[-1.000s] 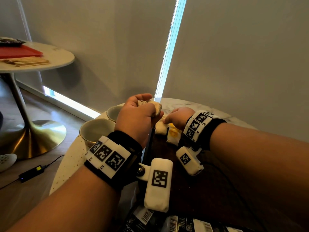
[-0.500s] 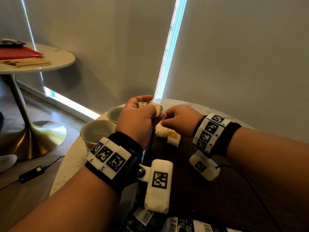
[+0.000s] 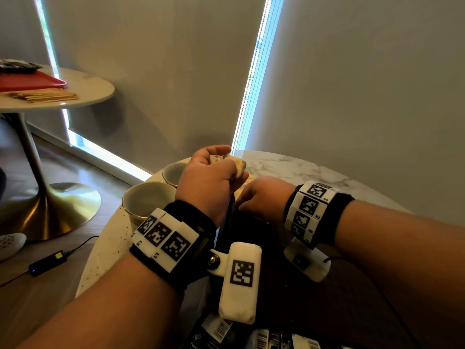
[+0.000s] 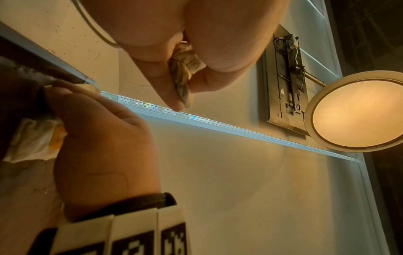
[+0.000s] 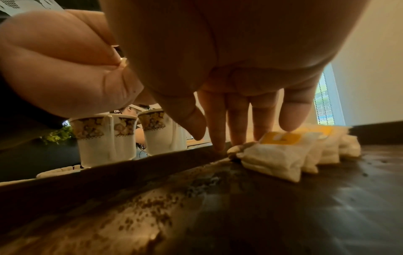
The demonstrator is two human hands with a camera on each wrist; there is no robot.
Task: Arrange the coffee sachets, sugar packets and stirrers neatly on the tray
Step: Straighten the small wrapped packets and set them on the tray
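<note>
Head view: my left hand (image 3: 211, 182) is fisted around a bunch of crumpled packets (image 3: 236, 163), up at 12 o'clock over the tray (image 3: 289, 298). My right hand (image 3: 264, 197), at 3 o'clock from it, has fingers (image 5: 237, 120) straight down, tips touching the nearest sugar packet (image 5: 274, 155) in a row against the tray's far rim. Two cups (image 3: 148, 200) stand on the desk (image 3: 289, 167) at 9 o'clock.

Two cups (image 3: 148, 200), two tables (image 3: 302, 167), two hands (image 3: 208, 180).
</note>
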